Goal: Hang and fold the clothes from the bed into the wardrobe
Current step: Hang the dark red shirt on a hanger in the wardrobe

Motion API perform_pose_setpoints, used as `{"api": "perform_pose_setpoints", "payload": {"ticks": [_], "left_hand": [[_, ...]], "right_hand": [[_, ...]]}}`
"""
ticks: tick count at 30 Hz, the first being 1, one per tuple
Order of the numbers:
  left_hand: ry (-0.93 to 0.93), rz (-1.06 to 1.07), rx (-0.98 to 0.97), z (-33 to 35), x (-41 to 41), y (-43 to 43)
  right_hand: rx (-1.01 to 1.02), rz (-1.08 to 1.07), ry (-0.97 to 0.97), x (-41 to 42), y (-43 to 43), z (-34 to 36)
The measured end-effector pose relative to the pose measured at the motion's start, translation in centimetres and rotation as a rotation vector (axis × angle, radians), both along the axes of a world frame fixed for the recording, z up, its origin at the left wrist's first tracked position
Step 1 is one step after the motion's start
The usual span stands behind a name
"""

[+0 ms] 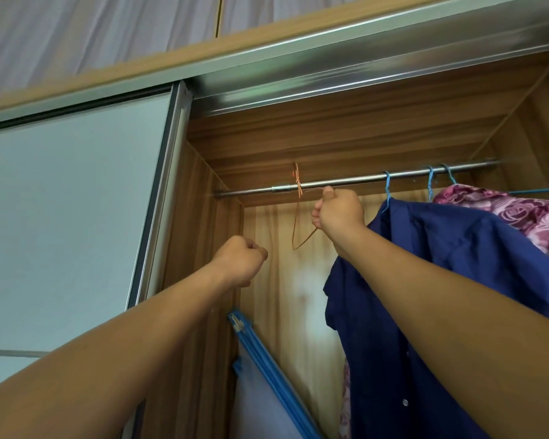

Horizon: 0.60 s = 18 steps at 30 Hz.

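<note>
- The wardrobe (203,248) stands open, its sliding door (70,217) pushed to the 9 o'clock side of the view and a metal rail (346,180) running across the top of the opening.
- An empty orange wire hanger (296,217) hangs from the rail toward 12 o'clock — thin, its hook looped over the bar near a joint in the rail.
- The right hand (338,212) is closed in a fist around the hanger's wire just below the rail; a thumb lies on top, and the wire runs out from under the hand.
- The left hand (240,263) is curled tight at about 9 o'clock from the right hand — nothing can be seen in it, and it is apart from the hanger.
- A dark blue shirt (425,296) hangs on a blue hanger (386,193) at 3 o'clock from the right hand, its collar beside the wrist.
- Further along at 2 o'clock, a pink flowered cloth (526,217) hangs from two more blue hooks.
- At 6 o'clock, a blue-framed board (267,375) leans against the inner wall.
</note>
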State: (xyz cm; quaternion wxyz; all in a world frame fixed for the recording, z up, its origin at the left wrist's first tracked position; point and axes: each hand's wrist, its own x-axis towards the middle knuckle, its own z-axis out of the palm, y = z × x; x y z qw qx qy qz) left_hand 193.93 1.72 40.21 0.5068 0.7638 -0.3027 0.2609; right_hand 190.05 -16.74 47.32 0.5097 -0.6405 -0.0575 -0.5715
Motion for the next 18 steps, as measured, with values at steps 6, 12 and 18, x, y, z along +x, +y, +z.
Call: {"api": "perform_pose_setpoints", "payload": {"ticks": [6,12,18], "left_hand": [[-0.061,0.04,0.027,-0.9,0.2,-1.1],[-0.03,-0.063,0.045,-3.4,-0.4,-2.7],[0.092,-0.085,0.085,-9.5,0.2,-5.6]], "right_hand": [[-0.135,-0.197,-0.138,-3.1,-0.8,-0.8],[-0.29,-0.573,-0.294,-7.5,-2.3,-2.2],[-0.375,-0.616,-0.125,-8.2,-5.2,-4.2]]}}
